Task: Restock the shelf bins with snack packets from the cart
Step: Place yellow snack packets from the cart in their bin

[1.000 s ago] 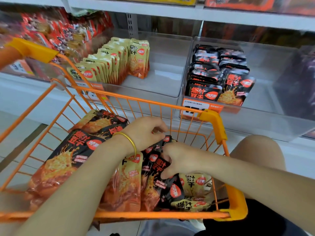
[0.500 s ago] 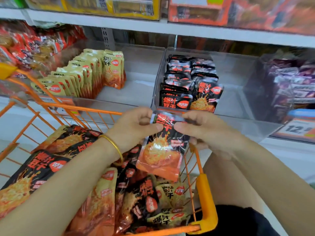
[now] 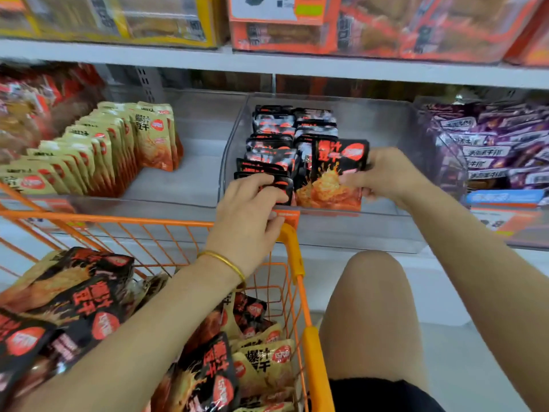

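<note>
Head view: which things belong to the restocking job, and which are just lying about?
Job: black packet in the right hand; left hand on the binned black packets; clear bin; orange cart; cart packets.
Lying about: purple packets; red packets far left; boxes on the upper shelf.

White shelf board (image 3: 297,66) overhead, loaded with yellow boxes (image 3: 118,22) and orange boxes (image 3: 386,28); slotted grey upright (image 3: 145,84) at the back; pale floor (image 3: 460,367) lower right; lit evenly, brightly.
</note>
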Demonstrator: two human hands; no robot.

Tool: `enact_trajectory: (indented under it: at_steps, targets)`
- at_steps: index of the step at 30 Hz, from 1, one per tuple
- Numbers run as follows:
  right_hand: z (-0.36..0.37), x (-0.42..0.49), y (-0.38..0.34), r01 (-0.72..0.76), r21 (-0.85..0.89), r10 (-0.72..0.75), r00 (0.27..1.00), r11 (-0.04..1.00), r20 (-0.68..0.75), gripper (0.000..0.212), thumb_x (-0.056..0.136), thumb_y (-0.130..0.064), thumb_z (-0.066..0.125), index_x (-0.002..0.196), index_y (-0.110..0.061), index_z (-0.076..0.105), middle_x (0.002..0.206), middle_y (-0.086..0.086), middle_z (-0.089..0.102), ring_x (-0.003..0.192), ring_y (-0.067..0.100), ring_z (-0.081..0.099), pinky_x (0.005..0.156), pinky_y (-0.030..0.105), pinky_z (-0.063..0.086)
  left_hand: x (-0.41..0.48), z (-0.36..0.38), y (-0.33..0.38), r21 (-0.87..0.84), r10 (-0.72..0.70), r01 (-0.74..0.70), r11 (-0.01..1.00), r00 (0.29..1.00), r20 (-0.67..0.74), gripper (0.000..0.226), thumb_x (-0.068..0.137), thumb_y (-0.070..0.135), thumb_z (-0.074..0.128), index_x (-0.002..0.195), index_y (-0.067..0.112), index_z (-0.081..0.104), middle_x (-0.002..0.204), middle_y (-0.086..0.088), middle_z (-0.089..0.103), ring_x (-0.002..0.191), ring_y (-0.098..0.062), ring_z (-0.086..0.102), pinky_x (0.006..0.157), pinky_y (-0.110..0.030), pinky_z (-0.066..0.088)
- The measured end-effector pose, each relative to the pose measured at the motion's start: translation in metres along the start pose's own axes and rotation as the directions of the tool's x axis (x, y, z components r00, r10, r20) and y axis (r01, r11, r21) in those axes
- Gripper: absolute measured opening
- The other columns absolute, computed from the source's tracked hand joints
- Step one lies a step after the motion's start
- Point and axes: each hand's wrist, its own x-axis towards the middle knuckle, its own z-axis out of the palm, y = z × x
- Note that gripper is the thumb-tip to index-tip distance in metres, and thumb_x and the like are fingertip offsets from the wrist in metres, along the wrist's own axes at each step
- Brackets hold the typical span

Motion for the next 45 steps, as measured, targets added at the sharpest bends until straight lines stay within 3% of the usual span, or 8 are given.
enact_trajectory:
  at_steps: [8, 18, 23, 27, 31, 35, 39, 45]
  targets:
    - [0.034, 0.024, 0.008, -0.062, -0.445, 0.084, 0.996, 0.893, 0.029, 0.031, 0.077, -0.029, 0.076, 0.071, -0.007, 0.054, 0.080, 0.011, 0.057, 0.083, 0.023, 0.055, 0.056, 0.029, 0.033, -0.006, 0.002, -0.004, 0.036, 0.082, -0.082, 0.996, 0.997, 0.001, 0.029, 0.073, 0.013, 0.055, 0.099, 0.013, 0.065, 0.126, -0.013, 0.052, 0.116, -0.028, 0.036, 0.098, -0.039, 0.035]
    - [0.024, 0.024, 0.011, -0.189, -0.322, 0.177, 0.982, 0.928, -0.065, 0.042, 0.074, -0.023, 0.079, 0.061, -0.010, 0.041, 0.058, 0.009, 0.061, 0.043, 0.006, 0.053, 0.039, 0.015, 0.039, -0.021, -0.019, -0.012, -0.010, 0.092, -0.092, 0.996, 0.995, 0.023, 0.030, 0.078, 0.001, 0.066, 0.104, 0.015, 0.064, 0.134, -0.008, 0.047, 0.123, -0.024, 0.037, 0.102, -0.020, 0.019]
    - [0.025, -0.017, -0.022, 0.020, -0.259, -0.109, 0.936, 0.966, -0.335, 0.044, 0.079, -0.014, 0.074, 0.094, -0.010, 0.033, 0.087, 0.013, 0.057, 0.080, 0.027, 0.060, 0.065, 0.032, 0.042, -0.040, -0.047, -0.028, 0.019, 0.050, -0.052, 0.998, 0.996, 0.078, 0.021, 0.078, 0.009, 0.063, 0.098, 0.015, 0.067, 0.122, -0.008, 0.056, 0.113, -0.029, 0.049, 0.094, -0.017, 0.020]
    - [0.061, -0.090, -0.074, 0.300, 0.017, -0.299, 0.940, 0.954, 0.166, 0.022, 0.082, -0.011, 0.070, 0.081, -0.012, 0.048, 0.071, 0.015, 0.061, 0.057, 0.024, 0.064, 0.050, 0.032, 0.054, -0.052, -0.064, -0.051, 0.023, 0.039, -0.043, 0.999, 0.986, 0.160, 0.022, 0.074, 0.020, 0.056, 0.090, 0.012, 0.068, 0.100, -0.008, 0.064, 0.099, -0.024, 0.056, 0.086, -0.019, 0.029]
    - [0.130, -0.121, -0.085, 0.546, -0.321, -0.125, 0.629, 0.774, 0.768, 0.034, 0.088, -0.039, 0.062, 0.090, -0.004, 0.063, 0.084, 0.011, 0.065, 0.070, 0.022, 0.062, 0.062, 0.036, 0.053, -0.069, -0.063, -0.068, 0.052, -0.070, 0.064, 0.997, 0.990, 0.124, 0.018, 0.070, 0.010, 0.060, 0.086, 0.008, 0.069, 0.094, -0.009, 0.066, 0.095, -0.029, 0.059, 0.080, -0.019, 0.030]
    - [0.177, -0.125, -0.071, 0.684, -0.448, 0.036, 0.527, 0.576, 0.849, 0.043, 0.090, -0.043, 0.058, 0.064, -0.011, 0.044, 0.060, 0.000, 0.038, 0.051, 0.016, 0.038, 0.048, 0.029, 0.035, -0.075, -0.059, -0.072, 0.001, -0.107, 0.108, 0.994, 0.985, 0.136, 0.016, 0.077, -0.001, 0.064, 0.090, 0.007, 0.069, 0.097, -0.009, 0.065, 0.095, -0.027, 0.057, 0.072, -0.013, 0.029]
    - [0.179, -0.120, -0.070, 0.557, -0.342, 0.032, 0.491, 0.757, 0.870, 0.044, 0.086, -0.024, 0.066, 0.057, -0.010, 0.037, 0.053, 0.002, 0.032, 0.046, 0.018, 0.034, 0.046, 0.026, 0.030, -0.076, -0.059, -0.069, -0.036, -0.119, 0.126, 0.991, 0.981, 0.154, 0.011, 0.081, 0.005, 0.065, 0.092, 0.008, 0.069, 0.094, -0.006, 0.063, 0.091, -0.020, 0.055, 0.072, -0.014, 0.032]
    - [0.120, -0.107, -0.074, 0.204, -0.010, -0.145, 0.729, 0.979, 0.669, 0.024, 0.080, -0.003, 0.067, 0.073, -0.015, 0.047, 0.057, -0.007, 0.043, 0.048, 0.004, 0.040, 0.046, 0.019, 0.031, -0.077, -0.061, -0.058, -0.308, -0.089, 0.306, 0.901, 0.824, 0.560, 0.011, 0.080, 0.025, 0.070, 0.089, 0.020, 0.065, 0.079, 0.012, 0.060, 0.069, 0.008, 0.053, 0.068, -0.007, 0.039]
